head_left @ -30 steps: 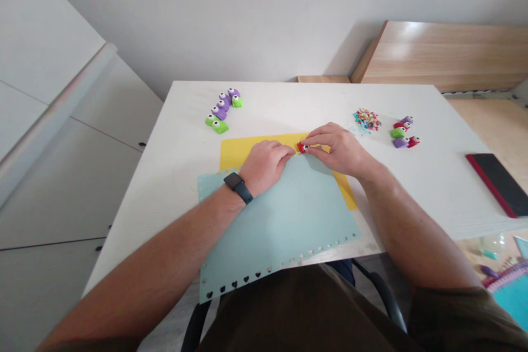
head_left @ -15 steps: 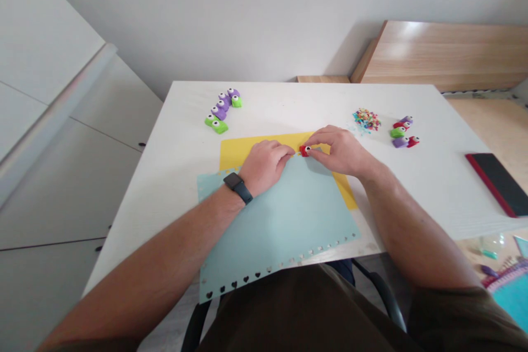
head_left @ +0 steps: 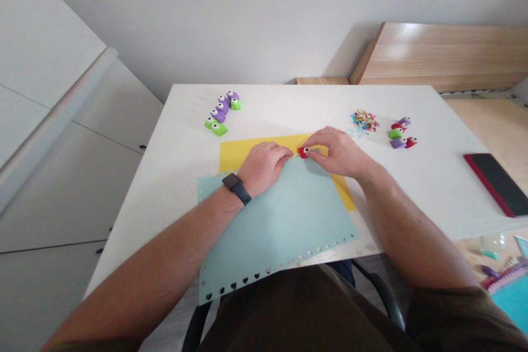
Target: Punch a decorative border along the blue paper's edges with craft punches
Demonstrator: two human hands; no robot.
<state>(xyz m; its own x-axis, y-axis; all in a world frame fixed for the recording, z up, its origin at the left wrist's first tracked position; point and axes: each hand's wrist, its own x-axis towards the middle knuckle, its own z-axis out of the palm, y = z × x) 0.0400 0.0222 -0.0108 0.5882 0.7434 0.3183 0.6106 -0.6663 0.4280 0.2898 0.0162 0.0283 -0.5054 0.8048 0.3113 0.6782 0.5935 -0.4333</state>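
Note:
A light blue sheet of paper (head_left: 284, 220) with small shaped holes along its edges lies partly over a yellow sheet (head_left: 237, 151). My left hand (head_left: 264, 168) is closed, thumb and fingers pinching the far edge of the blue sheet. Just to its right, a small red craft punch (head_left: 302, 153) with a white eye on top sits at that same edge. The thumb and fingers of my right hand (head_left: 340, 151) grip this punch from the right. The slot of the punch is too small to make out.
Several purple and green punches (head_left: 218, 115) stand at the back left. At the right are more punches (head_left: 399, 133) and a pile of colourful paper bits (head_left: 365, 121). A black and red flat object (head_left: 495, 184) lies by the table's right edge.
The view has shifted very slightly. Both hands, the red punch and the blue sheet keep practically the same places.

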